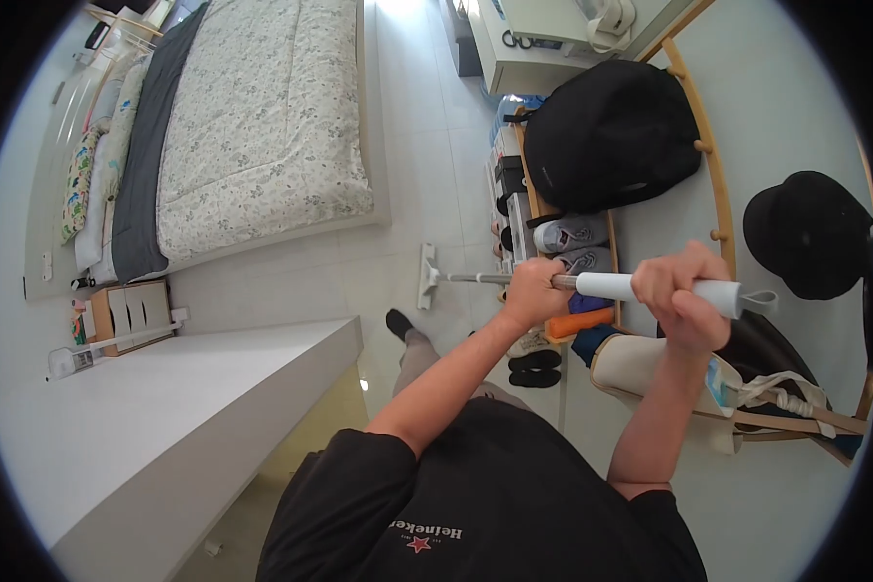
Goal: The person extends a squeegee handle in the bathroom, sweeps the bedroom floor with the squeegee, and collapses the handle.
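A mop runs across the middle of the view, with a metal pole (485, 278), a thick white handle grip (606, 285) and a narrow white head (427, 276) on the tiled floor. My left hand (536, 291) is wrapped round the metal pole just below the grip. Higher up, my right hand (687, 296) is closed round the white grip near its end, where a grey hanging loop (759, 300) sticks out. The mop head lies ahead of my dark-shod foot (399, 324), between the bed and the shoe rack.
A bed (262, 126) with a floral quilt is at the left, above a white partition (204, 407). To the right, a wooden rack holds a black backpack (611, 136) and grey sneakers (572, 234). Black slippers (534, 370) lie on the floor. A black hat (810, 233) hangs at far right.
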`<state>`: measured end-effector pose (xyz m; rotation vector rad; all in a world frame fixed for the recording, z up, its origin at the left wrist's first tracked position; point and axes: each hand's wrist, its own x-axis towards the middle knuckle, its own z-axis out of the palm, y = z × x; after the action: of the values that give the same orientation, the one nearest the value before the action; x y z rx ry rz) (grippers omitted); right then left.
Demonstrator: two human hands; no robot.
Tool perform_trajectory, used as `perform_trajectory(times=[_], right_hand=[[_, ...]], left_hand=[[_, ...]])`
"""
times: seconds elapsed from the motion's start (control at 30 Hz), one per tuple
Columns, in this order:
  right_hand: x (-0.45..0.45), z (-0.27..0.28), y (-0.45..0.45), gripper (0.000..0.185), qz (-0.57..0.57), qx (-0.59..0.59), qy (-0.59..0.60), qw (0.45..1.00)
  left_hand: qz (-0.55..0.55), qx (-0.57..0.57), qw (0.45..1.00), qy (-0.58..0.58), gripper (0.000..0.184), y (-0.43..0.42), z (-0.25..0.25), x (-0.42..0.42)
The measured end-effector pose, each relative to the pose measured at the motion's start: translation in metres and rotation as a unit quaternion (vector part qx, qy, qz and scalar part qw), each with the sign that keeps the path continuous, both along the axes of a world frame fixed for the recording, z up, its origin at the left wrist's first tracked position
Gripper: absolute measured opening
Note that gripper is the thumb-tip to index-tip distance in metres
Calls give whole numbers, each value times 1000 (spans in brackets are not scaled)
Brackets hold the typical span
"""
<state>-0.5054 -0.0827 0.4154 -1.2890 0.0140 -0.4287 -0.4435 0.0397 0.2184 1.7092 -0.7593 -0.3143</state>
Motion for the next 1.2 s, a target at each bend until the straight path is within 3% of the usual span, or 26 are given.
perform_trajectory(times=[0.27,0.53,0.6,0.67,0.8,0.93,1.07,1.13,1.2], right_hand=[[2,34,21,21,20,-66,20,997],[-2,51,81,16,-5,-67,29,997],[-11,70,91,16,28,-78,20,996],[-19,84,92,19,89,-109,-32,990],[-17,115,100,41,143,-129,-54,980],[2,119,111,40,186,-151,-102,966],[28,109,143,26,94,-87,-85,988],[44,105,157,20,-65,-78,-46,994],[58,105,168,16,-28,-84,-48,995]], left_hand=[[-57,-44,993,99,19,-16,16,-14],[-49,-60,992,96,19,29,34,-24],[-49,-104,991,67,17,46,47,-37],[-39,-75,995,55,15,57,62,-49],[-51,-90,994,39,14,80,91,-59],[-58,-113,992,22,15,110,101,-44],[21,-60,994,85,18,140,102,-17],[107,-100,989,3,20,157,96,1],[98,-98,990,34,21,167,96,10]])
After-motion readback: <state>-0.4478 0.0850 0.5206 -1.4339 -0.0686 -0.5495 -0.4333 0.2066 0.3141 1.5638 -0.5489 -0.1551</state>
